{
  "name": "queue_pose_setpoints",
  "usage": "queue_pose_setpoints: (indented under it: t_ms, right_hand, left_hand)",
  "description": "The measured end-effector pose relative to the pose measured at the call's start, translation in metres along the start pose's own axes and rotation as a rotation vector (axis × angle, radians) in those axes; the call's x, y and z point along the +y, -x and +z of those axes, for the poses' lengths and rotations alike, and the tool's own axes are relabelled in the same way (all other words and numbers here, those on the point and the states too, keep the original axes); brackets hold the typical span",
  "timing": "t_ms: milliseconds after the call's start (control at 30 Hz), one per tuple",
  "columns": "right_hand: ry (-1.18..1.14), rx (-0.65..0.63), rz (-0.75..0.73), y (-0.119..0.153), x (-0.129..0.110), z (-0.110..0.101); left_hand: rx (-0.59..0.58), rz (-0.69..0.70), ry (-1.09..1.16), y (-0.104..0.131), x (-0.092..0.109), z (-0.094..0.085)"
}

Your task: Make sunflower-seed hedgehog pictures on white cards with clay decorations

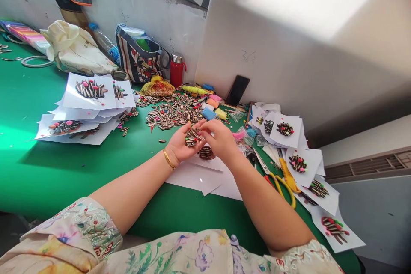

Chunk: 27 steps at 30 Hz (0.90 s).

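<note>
Striped seeds (193, 137) with a few red and green bits lie in the cupped palm of my left hand (181, 144). My right hand (221, 140) is beside it, its thumb and fingers pinched together at the right side of these seeds; what they hold is too small to tell. Below both hands, a card (210, 164) bears a dark seed figure (206, 153), partly covered by my fingers. Plain white sheets (189, 175) lie under that card. Beyond my hands spreads a loose pile of striped seeds (173, 110).
Stacked seed-decorated cards (109, 130) stand at left; more cards (337, 239) line the right edge. Yellow-handled scissors (281, 184) lie near my right forearm. A red flask (177, 72), striped bag (138, 62) and leaning phone (237, 90) stand by the wall.
</note>
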State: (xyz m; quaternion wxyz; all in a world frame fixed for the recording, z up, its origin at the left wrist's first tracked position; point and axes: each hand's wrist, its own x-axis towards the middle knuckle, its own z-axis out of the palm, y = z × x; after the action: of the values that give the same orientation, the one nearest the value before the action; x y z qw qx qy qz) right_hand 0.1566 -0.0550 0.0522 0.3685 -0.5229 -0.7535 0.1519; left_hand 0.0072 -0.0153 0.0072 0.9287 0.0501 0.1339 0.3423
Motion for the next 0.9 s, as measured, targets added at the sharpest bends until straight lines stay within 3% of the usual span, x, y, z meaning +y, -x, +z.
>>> queue_pose_setpoints:
  t_ms: [167, 333, 567, 900]
  right_hand:
    - [-0.519, 0.005, 0.292, 0.011, 0.015, -0.008]
    - [-0.619, -0.032, 0.419, 0.034, 0.035, -0.017]
    - [-0.284, -0.043, 0.434, 0.067, 0.051, -0.017]
    - [-0.133, -0.100, 0.379, 0.074, 0.052, -0.013]
  left_hand:
    - [-0.018, 0.016, -0.011, 0.003, 0.000, 0.002]
    - [-0.001, 0.067, 0.032, 0.003, -0.002, 0.007]
    - [0.036, 0.109, 0.029, 0.002, -0.003, 0.006]
    - [0.046, 0.096, 0.019, 0.003, 0.000, 0.007]
